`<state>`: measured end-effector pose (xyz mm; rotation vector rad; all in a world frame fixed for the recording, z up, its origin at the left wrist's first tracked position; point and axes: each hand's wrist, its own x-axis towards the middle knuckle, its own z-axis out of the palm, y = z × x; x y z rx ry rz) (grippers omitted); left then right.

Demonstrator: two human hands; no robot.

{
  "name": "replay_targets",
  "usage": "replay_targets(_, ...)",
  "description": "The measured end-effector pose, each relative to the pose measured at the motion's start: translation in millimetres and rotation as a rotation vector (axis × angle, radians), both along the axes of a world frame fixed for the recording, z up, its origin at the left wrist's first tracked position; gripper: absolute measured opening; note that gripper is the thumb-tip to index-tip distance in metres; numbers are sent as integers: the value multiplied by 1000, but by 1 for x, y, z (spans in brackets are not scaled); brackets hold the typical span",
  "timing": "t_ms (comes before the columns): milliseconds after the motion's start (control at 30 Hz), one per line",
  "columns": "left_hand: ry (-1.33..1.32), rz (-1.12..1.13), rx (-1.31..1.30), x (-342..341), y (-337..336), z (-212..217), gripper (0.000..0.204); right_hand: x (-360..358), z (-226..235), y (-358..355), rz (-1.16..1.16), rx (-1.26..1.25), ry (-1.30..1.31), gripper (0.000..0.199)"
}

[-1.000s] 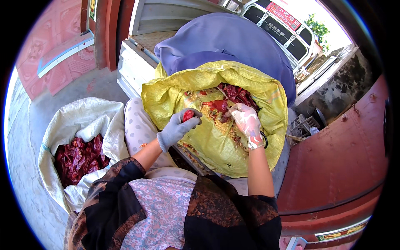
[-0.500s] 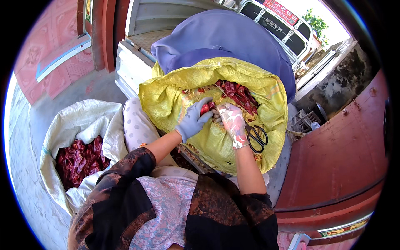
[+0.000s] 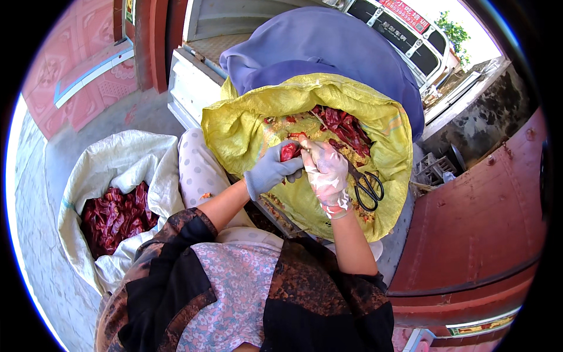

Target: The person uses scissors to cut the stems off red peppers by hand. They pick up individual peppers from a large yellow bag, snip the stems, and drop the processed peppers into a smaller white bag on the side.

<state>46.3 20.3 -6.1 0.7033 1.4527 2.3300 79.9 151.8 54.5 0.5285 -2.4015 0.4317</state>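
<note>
My left hand [image 3: 271, 171], in a grey glove, is closed around a dried red chili [image 3: 290, 151] over the open yellow sack [image 3: 240, 129]. My right hand [image 3: 326, 175], in a thin clear glove, holds black scissors [image 3: 365, 186] whose loop handles stick out to the right; its fingers touch the same chili. More dried red chilies [image 3: 346, 126] lie inside the yellow sack just beyond both hands.
A white sack [image 3: 117, 158] holding dried red chilies [image 3: 114, 214] stands at my left. A purple cloth bundle [image 3: 328, 53] lies behind the yellow sack. A red metal door [image 3: 487, 217] is at the right, a white vehicle [image 3: 410, 29] beyond.
Both hands have come together over the yellow sack. My left hand moved right with a chili and my right hand now meets it, the scissors still hanging from it.
</note>
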Motion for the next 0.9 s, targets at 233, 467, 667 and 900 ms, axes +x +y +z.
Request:
replay_targets(233, -99, -44, 124, 19, -3, 11, 13, -8, -21, -4, 270, -877, -223, 12)
replay_targets(467, -197, -109, 269, 22, 0, 7, 11, -7, -20, 3, 333, -1658, -705, 16)
replay_targets(667, -250, -275, 525, 6, -16, -28, 14, -6, -3, 29, 279, -1062, -863, 22)
replay_targets(900, -170, -195, 301, 15, -32, -34, 20, -54, -7, 53, 21, -84, -262, 20)
